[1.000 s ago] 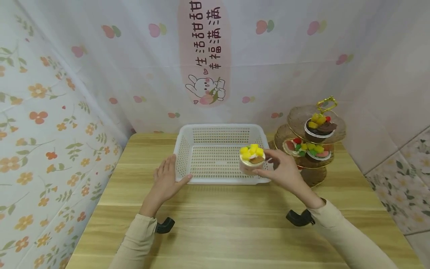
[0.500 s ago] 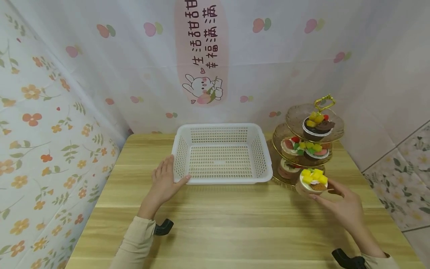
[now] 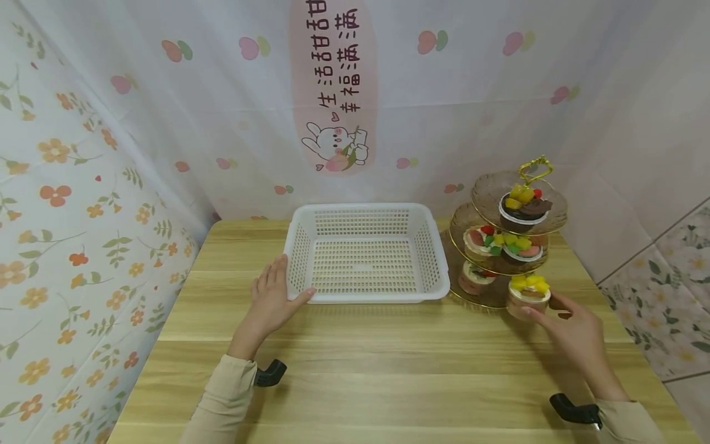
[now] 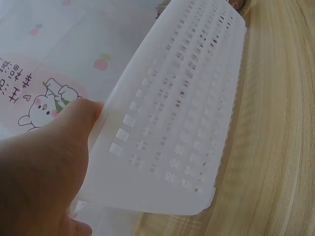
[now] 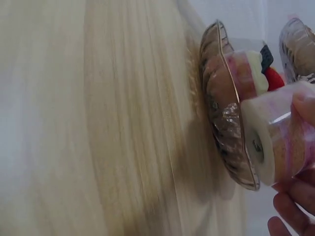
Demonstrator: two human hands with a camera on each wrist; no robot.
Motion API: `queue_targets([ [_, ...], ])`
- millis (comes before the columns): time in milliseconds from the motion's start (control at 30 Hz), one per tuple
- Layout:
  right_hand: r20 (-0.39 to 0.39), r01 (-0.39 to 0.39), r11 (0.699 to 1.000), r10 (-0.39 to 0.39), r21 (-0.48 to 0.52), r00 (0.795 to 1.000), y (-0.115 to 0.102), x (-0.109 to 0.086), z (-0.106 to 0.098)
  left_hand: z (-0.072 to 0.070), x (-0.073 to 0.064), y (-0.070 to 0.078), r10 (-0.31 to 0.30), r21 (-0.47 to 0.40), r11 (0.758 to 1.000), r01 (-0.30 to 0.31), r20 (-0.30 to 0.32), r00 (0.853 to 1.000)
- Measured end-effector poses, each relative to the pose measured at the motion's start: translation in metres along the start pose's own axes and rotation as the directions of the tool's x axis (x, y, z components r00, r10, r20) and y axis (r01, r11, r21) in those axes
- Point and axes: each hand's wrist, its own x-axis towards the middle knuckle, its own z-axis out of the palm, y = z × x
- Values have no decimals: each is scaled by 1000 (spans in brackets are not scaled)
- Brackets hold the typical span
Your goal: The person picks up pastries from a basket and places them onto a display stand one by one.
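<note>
My right hand [image 3: 577,336] pinches a small round layered cake [image 3: 529,299] topped with yellow fruit cubes. The cake overlaps the front of the bottom tier [image 3: 482,300] of a tiered stand. In the right wrist view, the cake [image 5: 283,135] tilts with its base close to the clear scalloped plate [image 5: 224,105], and a cake with a strawberry [image 5: 248,73] stands behind it. My left hand [image 3: 270,302] touches the front left corner of a white plastic basket [image 3: 363,298], fingers along the side. Its thumb [image 4: 81,115] lies at the rim in the left wrist view.
On the stand's top tier [image 3: 482,185] sits a chocolate cupcake [image 3: 521,213]. Two fruit-topped cakes [image 3: 479,242] occupy the middle tier. Another cake [image 3: 476,279] rests on the bottom tier. A printed curtain [image 3: 233,123] hangs behind the wooden table [image 3: 377,376].
My right hand has carried the yellow-topped cake from over the basket rightward to the stand's bottom tier, lately moving slightly farther right and back. My left hand keeps its place at the basket.
</note>
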Motion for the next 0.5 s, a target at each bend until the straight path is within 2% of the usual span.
queue_targets([
  [67, -3, 5, 1000, -5, -3, 1000, 0, 3, 2, 0, 0, 1, -8, -4, 1000, 8, 4, 1000],
  [267, -46, 87, 996, -87, -17, 995, -4, 12, 8, 0, 1, 3, -15, -4, 1000, 15, 15, 1000],
  [500, -69, 159, 983, -166, -95, 984, -9, 20, 12, 0, 0, 3, -10, -11, 1000, 10, 17, 1000],
])
